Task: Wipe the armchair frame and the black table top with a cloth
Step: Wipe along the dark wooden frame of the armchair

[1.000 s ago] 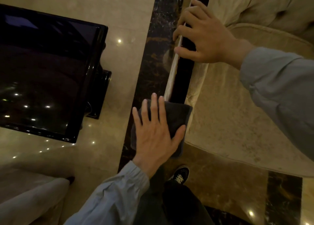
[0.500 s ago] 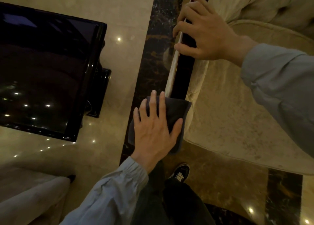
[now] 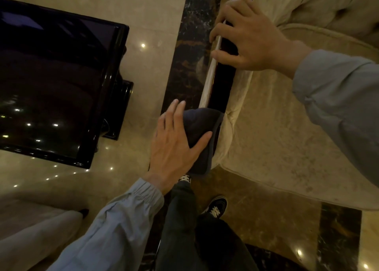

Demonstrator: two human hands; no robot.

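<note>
My left hand (image 3: 176, 141) presses a dark grey cloth (image 3: 202, 131) over the near end of the armchair's glossy black arm frame (image 3: 222, 86). The fingers lie spread on top and the thumb hooks over the cloth's right side. Farther along the same arm, my right hand (image 3: 250, 37) rests on the black frame with its fingers curled over the pale outer edge. The cream upholstered armchair seat (image 3: 287, 137) fills the right side. At the left stands the black glossy table top (image 3: 51, 86), apart from both hands.
Polished beige marble floor (image 3: 143, 14) with a dark veined strip (image 3: 194, 35) runs between table and armchair. A second pale upholstered seat (image 3: 34, 229) shows at the lower left. My dark trousers and black-and-white shoes (image 3: 217, 207) are below the hands.
My left hand with the cloth has slid a little up along the arm frame and turned, wrapping the cloth round the frame's end. My right hand has kept its place.
</note>
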